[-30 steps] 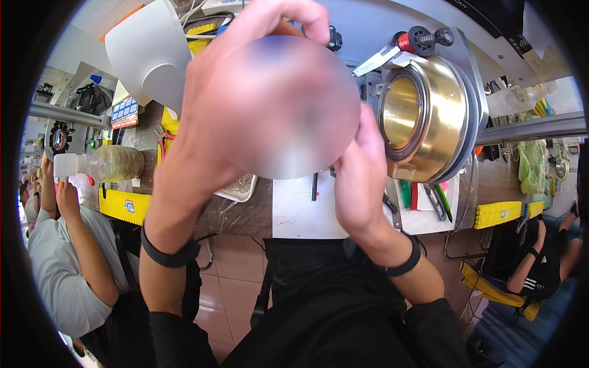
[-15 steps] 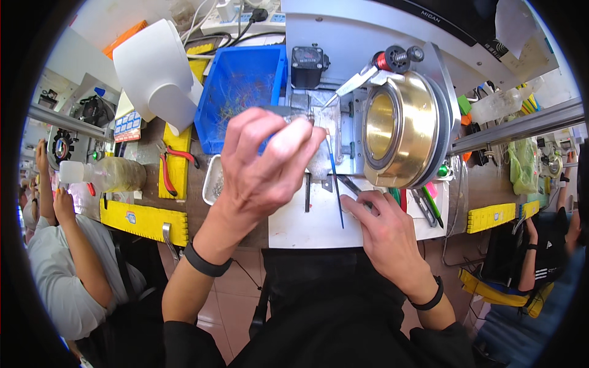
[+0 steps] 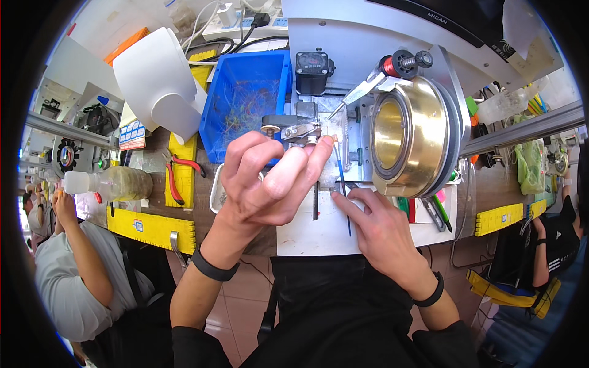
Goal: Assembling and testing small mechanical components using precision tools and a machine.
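Note:
My left hand (image 3: 261, 184) is raised over the bench with thumb and forefinger closed on a small metal clamp (image 3: 300, 130). Its other fingers are curled. My right hand (image 3: 386, 236) rests on a white sheet (image 3: 300, 236), thumb and forefinger apart. Beside those fingertips lies a thin blue-handled brush (image 3: 342, 168), partly crossing the hand's outline. A dark slender tool reaches the same fingertips, mostly hidden. Right of the clamp stands a large brass-coloured ring (image 3: 417, 135) on a round mount. A pointed metal arm (image 3: 359, 89) slants down toward the clamp.
A blue bin (image 3: 245, 92) with fine wire scraps stands behind my left hand. Left of it are red-handled pliers (image 3: 175, 178), a clear bottle (image 3: 126, 183) and a white curved shade (image 3: 153, 86). A green pen (image 3: 440, 211) lies near my right hand. People sit on both sides.
My left hand has drawn slightly lower, uncovering the clamp. My right thumb has stretched out to the left. The whole view has shifted a little.

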Action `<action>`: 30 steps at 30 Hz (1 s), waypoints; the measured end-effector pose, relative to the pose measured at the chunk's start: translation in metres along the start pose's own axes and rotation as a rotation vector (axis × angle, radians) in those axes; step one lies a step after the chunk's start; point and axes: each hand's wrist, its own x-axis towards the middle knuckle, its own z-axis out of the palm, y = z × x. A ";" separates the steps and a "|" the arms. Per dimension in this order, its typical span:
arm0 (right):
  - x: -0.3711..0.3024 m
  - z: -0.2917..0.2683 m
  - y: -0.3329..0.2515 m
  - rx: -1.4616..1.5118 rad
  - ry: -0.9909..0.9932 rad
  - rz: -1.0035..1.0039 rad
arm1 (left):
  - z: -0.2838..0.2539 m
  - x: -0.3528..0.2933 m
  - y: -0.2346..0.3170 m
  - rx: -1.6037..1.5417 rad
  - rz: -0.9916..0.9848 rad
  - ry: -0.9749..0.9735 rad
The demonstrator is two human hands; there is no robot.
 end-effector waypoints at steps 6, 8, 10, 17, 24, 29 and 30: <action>0.001 0.004 0.002 -0.012 -0.010 -0.011 | 0.001 0.000 -0.001 -0.038 -0.009 -0.015; 0.002 0.004 0.001 -0.016 -0.009 -0.017 | 0.003 0.000 -0.001 -0.051 -0.006 0.014; 0.003 0.005 0.002 -0.022 -0.006 -0.021 | 0.004 0.000 -0.001 -0.057 -0.007 0.014; 0.005 0.003 0.003 -0.032 0.096 -0.103 | 0.003 -0.001 0.000 -0.077 -0.012 0.016; 0.006 0.001 -0.003 -0.015 0.407 -0.176 | -0.001 -0.001 -0.003 -0.051 0.021 -0.021; 0.011 -0.001 -0.003 -0.004 0.384 -0.137 | -0.002 -0.001 -0.003 -0.072 0.012 -0.034; 0.011 -0.001 -0.004 -0.001 0.376 -0.126 | -0.002 -0.001 -0.003 -0.073 0.013 -0.034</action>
